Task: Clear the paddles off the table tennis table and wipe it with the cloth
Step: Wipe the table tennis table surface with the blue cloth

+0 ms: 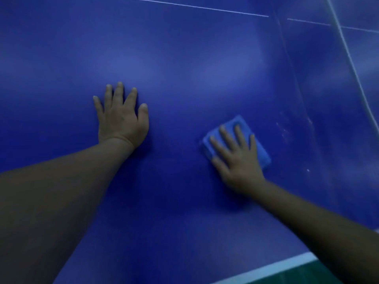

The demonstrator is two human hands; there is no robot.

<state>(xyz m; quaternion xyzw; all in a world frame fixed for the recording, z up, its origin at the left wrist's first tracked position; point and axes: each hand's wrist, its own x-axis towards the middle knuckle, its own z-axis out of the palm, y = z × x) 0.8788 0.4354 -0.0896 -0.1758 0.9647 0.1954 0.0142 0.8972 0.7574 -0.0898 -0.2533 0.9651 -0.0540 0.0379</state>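
The blue table tennis table (184, 58) fills the view. A folded blue cloth (240, 124) lies flat on it right of centre. My right hand (238, 158) presses down on the cloth with straight, spread fingers and covers most of it. My left hand (121, 117) rests palm down on the bare table to the left, fingers spread, holding nothing. No paddle is in view.
A thin white centre line (194, 6) crosses the table at the top. The net (348, 58) runs down the right side. The table's white edge stripe (276, 267) and green floor (297, 278) show at the bottom right. Pale smudges (284, 130) mark the surface near the net.
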